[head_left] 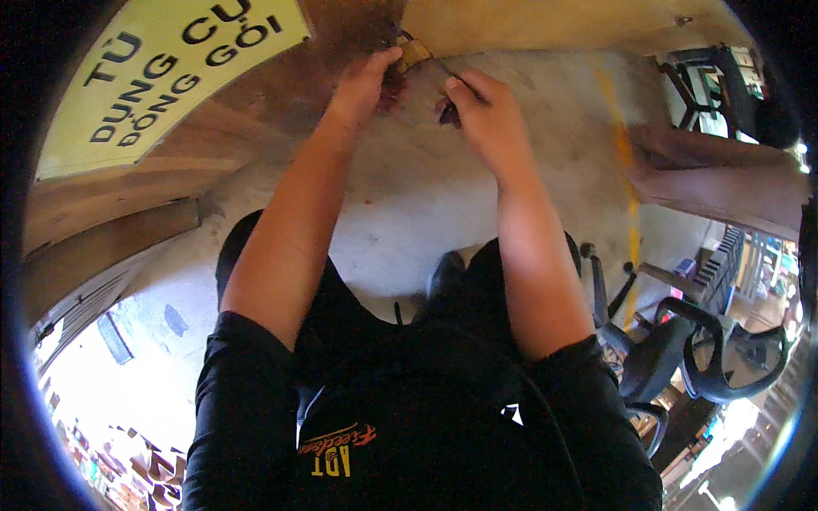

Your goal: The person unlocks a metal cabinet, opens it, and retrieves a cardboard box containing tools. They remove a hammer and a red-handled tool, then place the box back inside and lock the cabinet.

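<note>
in the upper middle of the frame, the right hand [484,106] held a slim dark item [446,70], tool or cord unclear, with its fingers narrowed around it; the far end ran toward a small yellowish block [415,53], seemingly angled to meet it. the left hand [366,83] was curled just beside the block, perhaps to steady it, but i could not tell whether its fingers gripped anything. a wooden cabinet [223,140] filled the upper left, bearing a yellow sign [192,78], probably placed for easy reading; its inside did not show.
</note>
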The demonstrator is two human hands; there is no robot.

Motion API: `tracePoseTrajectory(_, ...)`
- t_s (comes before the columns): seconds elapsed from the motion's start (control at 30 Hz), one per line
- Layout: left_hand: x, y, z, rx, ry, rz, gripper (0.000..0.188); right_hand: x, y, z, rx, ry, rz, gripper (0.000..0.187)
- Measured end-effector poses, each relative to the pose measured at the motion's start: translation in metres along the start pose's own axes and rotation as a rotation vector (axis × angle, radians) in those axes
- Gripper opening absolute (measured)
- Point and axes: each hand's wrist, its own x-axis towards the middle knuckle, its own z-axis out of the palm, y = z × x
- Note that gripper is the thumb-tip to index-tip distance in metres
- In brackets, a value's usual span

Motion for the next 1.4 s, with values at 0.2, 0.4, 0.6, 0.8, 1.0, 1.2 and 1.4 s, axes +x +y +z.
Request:
tracePoseTrajectory(0.2, -0.001, -0.001, 0.007, -0.396, -0.217, -0.156, 0.034, -0.001, -0.011, 0.006, -0.045, -0.019, -0.054, 0.027)
tracePoseTrajectory(0.4, -0.009, 0.021, 0.023, -0.277, -0.182, -0.201, 0.03, -0.003, -0.006, 0.0, -0.14, 0.047, -0.167, 0.024)
tracePoseTrajectory(0.6, -0.008, 0.033, 0.01, -0.112, -0.037, -0.222, 0.03, 0.003, -0.004, 0.014, -0.131, -0.074, -0.095, 0.025)
tracePoseTrajectory(0.8, -0.004, 0.041, 0.011, -0.073, -0.108, -0.309, 0.038, -0.015, -0.017, 0.015, -0.206, 0.017, -0.241, 0.031)
tracePoseTrajectory(1.0, 0.002, 0.032, 0.004, -0.361, -0.29, -0.37, 0.031, -0.014, -0.021, 0.017, -0.088, -0.013, -0.165, 0.031)
tracePoseTrajectory(1.2, 0.0, 0.039, 0.008, -0.302, -0.274, -0.334, 0.033, -0.004, -0.019, 0.014, -0.139, 0.019, -0.185, 0.032)
tracePoseTrajectory(1.4, -0.002, 0.044, 0.002, -0.106, -0.199, -0.275, 0.035, 0.001, -0.022, 0.024, -0.062, -0.044, -0.167, 0.032)
